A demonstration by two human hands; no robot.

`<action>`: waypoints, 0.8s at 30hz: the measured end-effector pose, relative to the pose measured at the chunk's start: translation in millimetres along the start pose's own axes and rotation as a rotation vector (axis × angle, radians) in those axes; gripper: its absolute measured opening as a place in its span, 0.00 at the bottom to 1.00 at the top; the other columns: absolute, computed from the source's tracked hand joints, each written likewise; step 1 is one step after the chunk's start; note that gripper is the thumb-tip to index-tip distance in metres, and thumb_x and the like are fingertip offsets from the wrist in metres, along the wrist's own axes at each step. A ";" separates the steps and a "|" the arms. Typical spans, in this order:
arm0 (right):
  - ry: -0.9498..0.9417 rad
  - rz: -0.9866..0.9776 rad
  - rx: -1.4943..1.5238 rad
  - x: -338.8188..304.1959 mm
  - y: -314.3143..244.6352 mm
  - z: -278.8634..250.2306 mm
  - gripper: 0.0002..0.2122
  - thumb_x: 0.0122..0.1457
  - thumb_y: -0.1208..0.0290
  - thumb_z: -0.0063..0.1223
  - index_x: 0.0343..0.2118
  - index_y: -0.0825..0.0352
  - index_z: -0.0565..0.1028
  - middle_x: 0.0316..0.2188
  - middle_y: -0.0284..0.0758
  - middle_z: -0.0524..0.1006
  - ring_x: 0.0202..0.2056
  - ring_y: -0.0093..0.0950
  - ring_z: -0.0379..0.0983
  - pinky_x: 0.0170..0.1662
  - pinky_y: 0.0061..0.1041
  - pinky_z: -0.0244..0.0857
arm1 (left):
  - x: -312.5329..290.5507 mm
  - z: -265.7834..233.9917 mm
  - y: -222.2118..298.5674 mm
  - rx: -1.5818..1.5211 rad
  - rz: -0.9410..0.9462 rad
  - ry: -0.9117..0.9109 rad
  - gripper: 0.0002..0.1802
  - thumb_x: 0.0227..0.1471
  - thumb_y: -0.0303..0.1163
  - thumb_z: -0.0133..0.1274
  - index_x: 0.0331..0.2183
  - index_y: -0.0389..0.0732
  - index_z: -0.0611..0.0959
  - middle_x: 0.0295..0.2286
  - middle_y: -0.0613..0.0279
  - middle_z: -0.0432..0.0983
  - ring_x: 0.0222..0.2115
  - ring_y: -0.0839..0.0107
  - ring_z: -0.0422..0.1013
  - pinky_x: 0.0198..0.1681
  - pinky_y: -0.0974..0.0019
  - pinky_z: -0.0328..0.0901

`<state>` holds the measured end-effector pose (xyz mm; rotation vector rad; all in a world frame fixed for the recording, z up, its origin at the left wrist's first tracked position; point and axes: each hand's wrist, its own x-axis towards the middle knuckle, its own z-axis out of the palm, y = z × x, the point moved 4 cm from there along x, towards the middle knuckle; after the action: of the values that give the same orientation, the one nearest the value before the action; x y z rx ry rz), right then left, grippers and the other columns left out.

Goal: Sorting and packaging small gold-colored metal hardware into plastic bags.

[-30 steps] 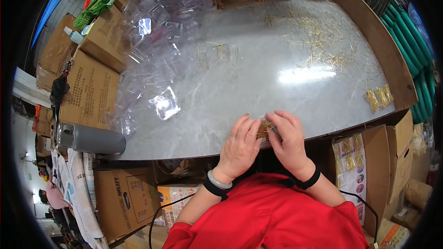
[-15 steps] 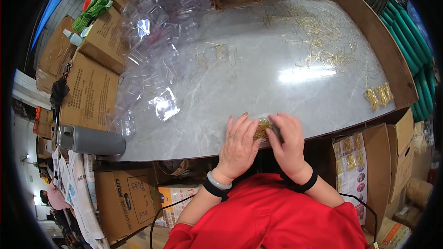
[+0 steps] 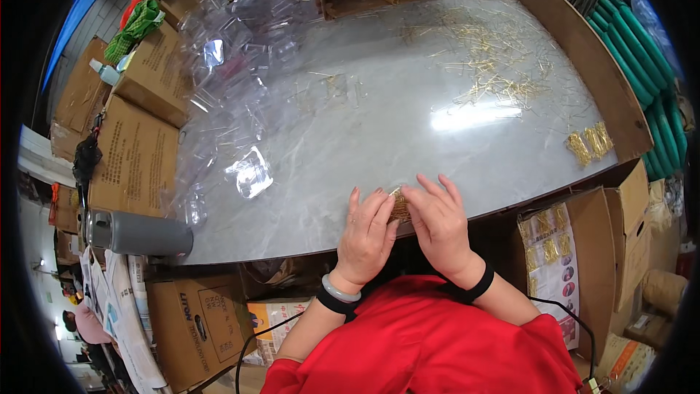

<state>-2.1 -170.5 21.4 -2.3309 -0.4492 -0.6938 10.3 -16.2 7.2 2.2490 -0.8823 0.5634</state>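
Observation:
At the table's near edge, a bundle of gold wire hooks (image 3: 399, 206) sits between my two hands, its sides partly hidden by fingers. My left hand (image 3: 367, 239) closes on its left side, fingers bent over the edge. On the right side, my right hand (image 3: 440, 228) presses the bundle with thumb and index finger while its other fingers stretch forward. A clear plastic case seems to surround the hooks, but its outline is hard to make out. Loose gold wire hooks (image 3: 503, 87) lie scattered at the far right of the table.
Clear plastic cases (image 3: 244, 76) heap up on the left. Several gold bundles (image 3: 589, 144) lie by the wooden rim (image 3: 583, 44). A grey bottle (image 3: 142, 233) rests at the near left corner. An open carton (image 3: 583, 248) below right holds more gold bundles on printed paper.
The view has shifted slightly. My right hand's fingers have straightened and lifted outward, while its thumb and index finger stay at the bundle. My left hand keeps its hold.

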 end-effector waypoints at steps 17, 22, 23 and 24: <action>-0.047 0.024 -0.005 11.3 17.6 34.2 0.22 0.59 0.73 0.48 0.57 0.71 0.67 0.58 0.46 0.70 0.62 0.43 0.63 0.65 0.43 0.55 | 2.3 7.0 -0.3 0.157 0.028 -0.037 0.21 0.64 0.32 0.46 0.55 0.30 0.74 0.52 0.43 0.71 0.55 0.45 0.66 0.64 0.42 0.54; -0.016 -0.009 -0.014 19.7 13.2 35.7 0.19 0.59 0.71 0.48 0.53 0.70 0.69 0.55 0.44 0.72 0.58 0.43 0.66 0.64 0.42 0.55 | 1.9 2.4 2.6 0.148 0.041 -0.016 0.21 0.65 0.33 0.47 0.54 0.32 0.77 0.52 0.44 0.73 0.55 0.46 0.67 0.61 0.43 0.57; -0.052 -0.041 -0.040 20.4 11.3 39.9 0.19 0.59 0.71 0.48 0.53 0.70 0.69 0.54 0.43 0.72 0.58 0.43 0.67 0.64 0.41 0.55 | 1.2 2.6 1.3 0.174 0.041 -0.016 0.20 0.65 0.33 0.47 0.54 0.32 0.77 0.51 0.44 0.74 0.54 0.46 0.67 0.61 0.43 0.57; -0.007 -0.042 -0.016 20.5 11.5 41.0 0.18 0.59 0.71 0.48 0.53 0.70 0.69 0.52 0.43 0.73 0.56 0.43 0.68 0.62 0.41 0.56 | 2.9 1.7 2.1 0.152 0.032 -0.019 0.20 0.65 0.32 0.47 0.54 0.32 0.77 0.51 0.44 0.74 0.54 0.45 0.67 0.61 0.43 0.58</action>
<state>34.5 -148.5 1.3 -2.3453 -0.4989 -0.7122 11.0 -19.8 8.6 2.3840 -0.9132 0.6438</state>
